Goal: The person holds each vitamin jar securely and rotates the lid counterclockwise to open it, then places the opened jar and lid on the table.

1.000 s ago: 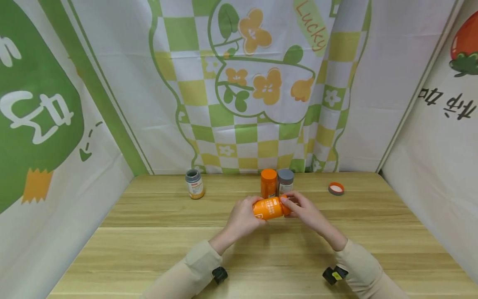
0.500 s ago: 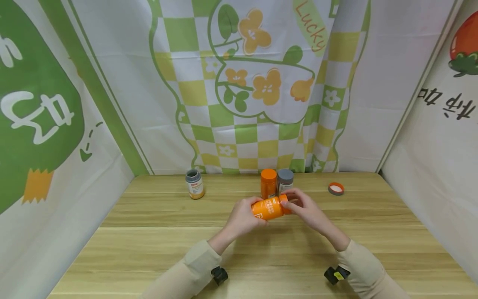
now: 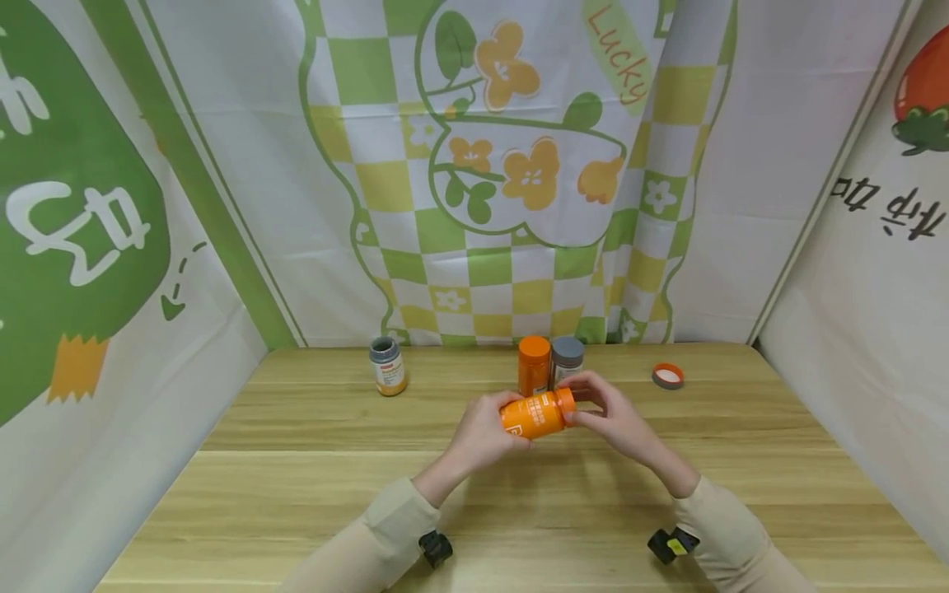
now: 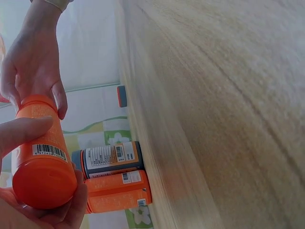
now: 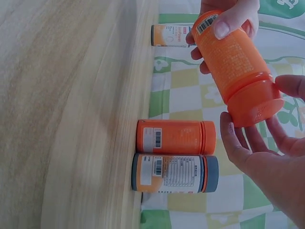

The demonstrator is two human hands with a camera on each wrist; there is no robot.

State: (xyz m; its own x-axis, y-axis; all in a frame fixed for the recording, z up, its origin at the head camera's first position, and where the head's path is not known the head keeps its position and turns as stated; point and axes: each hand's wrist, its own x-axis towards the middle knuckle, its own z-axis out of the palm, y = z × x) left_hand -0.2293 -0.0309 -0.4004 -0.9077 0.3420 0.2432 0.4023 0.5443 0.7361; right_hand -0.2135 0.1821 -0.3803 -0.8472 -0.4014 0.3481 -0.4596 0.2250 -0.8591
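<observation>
My left hand (image 3: 485, 430) grips an orange plastic bottle (image 3: 532, 414) around its body, tilted on its side above the table. Its thumb lies along the printed label, as the right wrist view also shows. The orange screw cap (image 5: 255, 102) sits on the bottle's neck. Around that cap my right hand (image 3: 617, 420) has its thumb and fingers curled, fingertips at the rim. Just behind stand a second orange bottle (image 3: 534, 362) with its cap on and a grey-capped bottle (image 3: 567, 354), side by side and upright.
An uncapped bottle (image 3: 389, 369) with a grey neck stands at the back left of the wooden table (image 3: 296, 478). A loose grey and orange cap (image 3: 668, 376) lies at the back right, inside facing up. Behind the table hangs a printed curtain (image 3: 489, 272).
My right hand's fingers have shifted around the cap, with the wrist moving slightly right, so more of the cap shows. My left hand keeps its grip on the bottle.
</observation>
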